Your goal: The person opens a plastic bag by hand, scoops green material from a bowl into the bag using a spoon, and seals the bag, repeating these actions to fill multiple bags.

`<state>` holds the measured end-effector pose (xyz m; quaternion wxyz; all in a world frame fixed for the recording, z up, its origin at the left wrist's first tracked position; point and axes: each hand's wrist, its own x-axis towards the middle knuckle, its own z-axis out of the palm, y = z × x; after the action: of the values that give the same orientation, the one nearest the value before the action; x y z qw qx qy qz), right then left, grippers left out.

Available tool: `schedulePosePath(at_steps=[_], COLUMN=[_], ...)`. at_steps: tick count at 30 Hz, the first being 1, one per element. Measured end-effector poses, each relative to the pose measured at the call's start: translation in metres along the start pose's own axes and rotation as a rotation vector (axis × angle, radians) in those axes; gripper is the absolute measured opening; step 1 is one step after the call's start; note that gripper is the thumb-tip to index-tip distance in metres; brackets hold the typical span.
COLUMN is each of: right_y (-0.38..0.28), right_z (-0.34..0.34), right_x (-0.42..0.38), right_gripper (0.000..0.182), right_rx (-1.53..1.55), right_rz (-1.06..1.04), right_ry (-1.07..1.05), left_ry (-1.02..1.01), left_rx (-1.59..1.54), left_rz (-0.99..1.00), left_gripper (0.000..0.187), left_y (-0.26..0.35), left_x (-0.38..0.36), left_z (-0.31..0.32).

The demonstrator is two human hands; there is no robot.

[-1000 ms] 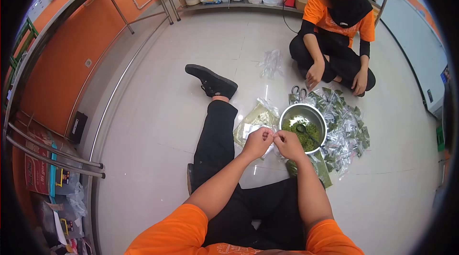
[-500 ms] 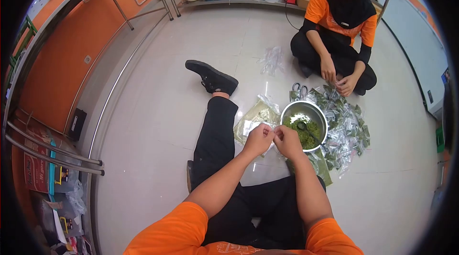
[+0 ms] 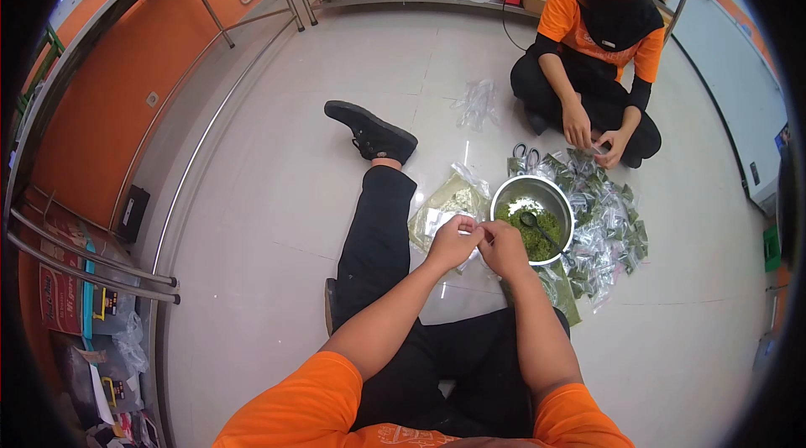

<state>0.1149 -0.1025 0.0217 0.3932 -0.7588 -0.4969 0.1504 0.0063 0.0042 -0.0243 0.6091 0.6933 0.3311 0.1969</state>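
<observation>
My left hand [image 3: 454,244] and my right hand [image 3: 505,248] meet with fingertips pinched together, closed on what looks like a small clear plastic bag, mostly hidden by the fingers. Just right of my right hand stands a metal bowl [image 3: 496,198] of shredded green food [image 3: 537,240], with a black spoon [image 3: 544,230] resting in it. Behind my left hand lies a large clear bag [image 3: 462,193] with pale green contents. Many small plastic packets [image 3: 609,234], some with dark green contents, are heaped right of the bowl.
Opposite me a person [image 3: 600,53] sits cross-legged, both hands on a small packet. Scissors [image 3: 526,156] lie behind the bowl, and loose clear bags [image 3: 478,104] lie farther back. My outstretched leg [image 3: 376,221] is on the left. A metal table frame [image 3: 206,141] stands beyond it.
My hands stay together in nearly the same place, with the fingers shifting slightly. The other person's right-side hand has moved a little at the packet. The view has shifted slightly.
</observation>
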Motion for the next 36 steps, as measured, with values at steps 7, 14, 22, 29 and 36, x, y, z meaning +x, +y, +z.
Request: schedulePosePath(at_steps=[7, 14, 22, 29, 36], right_y=[0.003, -0.003, 0.013, 0.01, 0.009], right_z=[0.001, -0.015, 0.008, 0.008, 0.005], right_x=[-0.002, -0.002, -0.001, -0.001, 0.0], right_gripper=[0.023, 0.023, 0.028, 0.029, 0.028], right_rx=[0.06, 0.182, 0.004, 0.03, -0.029], right_rz=[0.006, 0.121, -0.014, -0.001, 0.04], right_ry=[-0.009, 0.006, 0.124, 0.123, 0.122], left_ry=[-0.11, -0.113, 0.008, 0.193, 0.204], left_rx=[-0.12, 0.001, 0.16, 0.364, 0.301], left_rz=[-0.007, -0.04, 0.052, 0.124, 0.131], left_gripper=[0.026, 0.027, 0.037, 0.041, 0.042], left_y=[-0.014, 0.006, 0.01, 0.011, 0.014], left_x=[0.006, 0.005, -0.007, -0.01, -0.01], left_z=[0.001, -0.012, 0.0, 0.009, 0.008])
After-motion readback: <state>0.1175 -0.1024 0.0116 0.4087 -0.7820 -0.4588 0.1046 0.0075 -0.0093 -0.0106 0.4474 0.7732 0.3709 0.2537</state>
